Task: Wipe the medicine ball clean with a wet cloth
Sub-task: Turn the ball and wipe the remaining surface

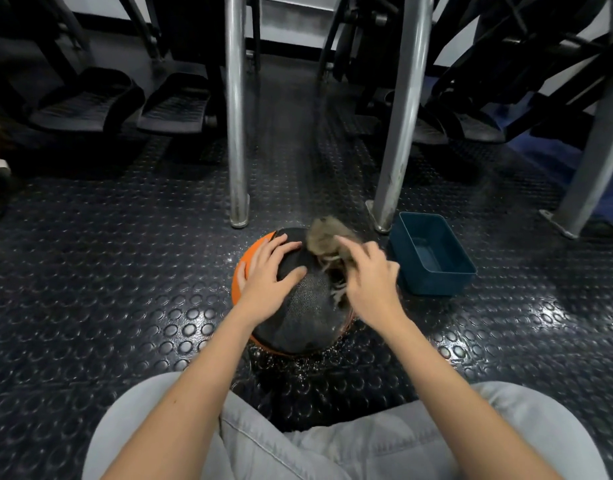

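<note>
A black and orange medicine ball [298, 317] sits on the studded rubber floor in front of my knees. My left hand [268, 271] lies flat on its upper left side with fingers spread. My right hand [367, 275] grips a brownish frayed cloth [324, 239] against the ball's top right; the cloth is blurred by motion. Water droplets glisten on the floor around the ball's base.
A dark blue rectangular tub [433, 254] stands just right of the ball. Two steel posts [236, 109] [400, 112] rise from the floor right behind it. Exercise machine pedals [173, 105] and frames fill the back. My grey trousers [332, 438] are at the bottom.
</note>
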Available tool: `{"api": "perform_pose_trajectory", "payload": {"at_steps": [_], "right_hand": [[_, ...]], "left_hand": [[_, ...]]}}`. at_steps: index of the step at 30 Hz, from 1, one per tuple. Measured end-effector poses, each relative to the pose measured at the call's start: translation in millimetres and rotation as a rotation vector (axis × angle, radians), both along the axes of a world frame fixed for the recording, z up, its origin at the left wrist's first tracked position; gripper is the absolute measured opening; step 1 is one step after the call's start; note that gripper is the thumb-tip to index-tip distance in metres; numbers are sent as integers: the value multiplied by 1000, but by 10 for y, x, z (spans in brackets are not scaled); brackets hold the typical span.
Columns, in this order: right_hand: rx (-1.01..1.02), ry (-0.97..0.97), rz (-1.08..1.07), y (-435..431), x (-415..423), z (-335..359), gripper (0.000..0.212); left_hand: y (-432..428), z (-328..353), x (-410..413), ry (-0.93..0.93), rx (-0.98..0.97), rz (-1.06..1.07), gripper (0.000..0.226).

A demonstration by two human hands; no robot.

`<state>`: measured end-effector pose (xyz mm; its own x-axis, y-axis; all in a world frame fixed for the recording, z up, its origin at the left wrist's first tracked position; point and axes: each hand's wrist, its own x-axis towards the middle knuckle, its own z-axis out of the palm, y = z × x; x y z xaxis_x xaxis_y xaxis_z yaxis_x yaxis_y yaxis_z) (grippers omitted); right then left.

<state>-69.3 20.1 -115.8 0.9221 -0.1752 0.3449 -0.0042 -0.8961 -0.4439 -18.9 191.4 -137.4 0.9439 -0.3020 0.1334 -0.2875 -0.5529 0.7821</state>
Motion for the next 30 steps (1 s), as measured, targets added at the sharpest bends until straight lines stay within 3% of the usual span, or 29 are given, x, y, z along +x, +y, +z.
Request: {"api": "perform_pose_trajectory", "payload": {"at_steps": [2, 6, 8, 11, 14, 19, 21, 24, 26, 28, 30], "right_hand": [[-60, 59, 57, -5, 5, -95, 49], [-26, 290, -200, -322, 133, -126, 46], [-5, 215, -249, -338, 174, -49, 46], [96, -17, -50, -101, 127, 93, 47], [-75, -123, 43, 32, -96, -219, 51], [-224, 234, -318, -409, -220, -342, 52], [-124, 128, -349, -377, -160, -168, 50], [3, -30, -145, -111, -110, 18, 50], [-105, -82, -38, 80, -184, -172, 51], [-145, -21, -86, 40, -250, -383, 51], [-86, 188, -265, -182, -226, -394, 49]], "left_hand": [[-3, 2, -1, 12, -6, -12, 36], [-11, 17, -34, 7, -22, -21, 34], [-11, 6, -37, -4, -7, -26, 34], [0, -12, -16, -7, -12, -18, 32], [24, -24, -5, 5, -39, -23, 34], [32, -38, -46, -31, -36, -2, 33], [48, -38, -28, -34, -42, 17, 34], [42, -46, -40, -22, -33, 17, 32], [44, -58, -71, -34, -29, 14, 35], [39, -53, -101, -24, -14, -2, 39], [7, -40, -110, -13, 14, 5, 39]]}}
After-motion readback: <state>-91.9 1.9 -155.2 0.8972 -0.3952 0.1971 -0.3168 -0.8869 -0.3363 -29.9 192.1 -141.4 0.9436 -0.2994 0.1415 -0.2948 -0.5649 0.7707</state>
